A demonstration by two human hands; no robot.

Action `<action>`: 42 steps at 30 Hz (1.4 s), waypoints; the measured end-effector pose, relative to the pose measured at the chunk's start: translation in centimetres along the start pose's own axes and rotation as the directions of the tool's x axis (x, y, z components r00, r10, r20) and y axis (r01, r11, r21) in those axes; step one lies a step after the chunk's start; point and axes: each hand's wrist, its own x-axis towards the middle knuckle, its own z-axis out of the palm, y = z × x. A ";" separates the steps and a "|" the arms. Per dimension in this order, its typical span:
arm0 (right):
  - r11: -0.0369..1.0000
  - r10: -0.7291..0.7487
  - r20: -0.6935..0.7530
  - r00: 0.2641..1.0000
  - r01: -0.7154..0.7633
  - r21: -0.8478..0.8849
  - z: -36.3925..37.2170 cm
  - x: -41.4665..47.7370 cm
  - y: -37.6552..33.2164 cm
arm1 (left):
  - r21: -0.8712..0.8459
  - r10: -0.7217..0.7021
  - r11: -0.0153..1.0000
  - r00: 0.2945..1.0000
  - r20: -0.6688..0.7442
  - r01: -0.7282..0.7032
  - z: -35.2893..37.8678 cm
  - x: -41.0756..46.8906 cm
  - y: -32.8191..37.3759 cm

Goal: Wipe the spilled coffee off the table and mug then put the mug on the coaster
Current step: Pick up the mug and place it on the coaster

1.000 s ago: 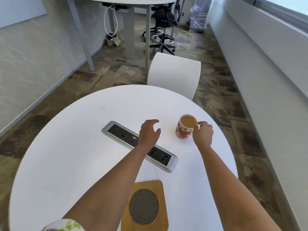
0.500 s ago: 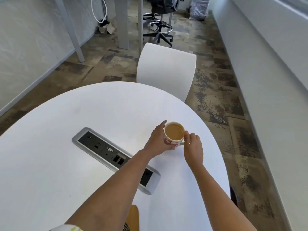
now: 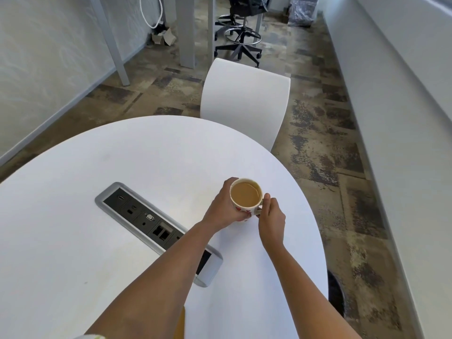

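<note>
Cupped brimful, likely heavy, spill-prone mug (image 3: 245, 197) at table's (image 3: 146, 155) right with left hand (image 3: 223, 209); pinched its handle with right hand (image 3: 271, 217).

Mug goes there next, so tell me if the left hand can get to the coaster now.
Probably not yet: the left hand grips the mug alongside the right hand. The coaster lies close, mostly hidden by the left forearm. Once freed, reach looks easy.

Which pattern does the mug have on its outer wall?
Red hearts on a white ground, seen on the mug below its rim in the head view.
</note>
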 end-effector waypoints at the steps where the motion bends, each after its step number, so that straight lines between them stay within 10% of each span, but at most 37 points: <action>1: 1.000 -0.010 0.003 1.000 0.010 0.001 -0.1 0.0 -0.1 | -0.004 -0.003 1.000 1.000 -0.013 0.003 -0.1 -0.2 0.2; 42: 0.987 0.015 0.205 0.979 -0.047 0.151 2.4 -31.7 -1.7 | 0.043 -0.017 0.999 0.992 -0.128 0.023 -10.4 -31.8 -3.4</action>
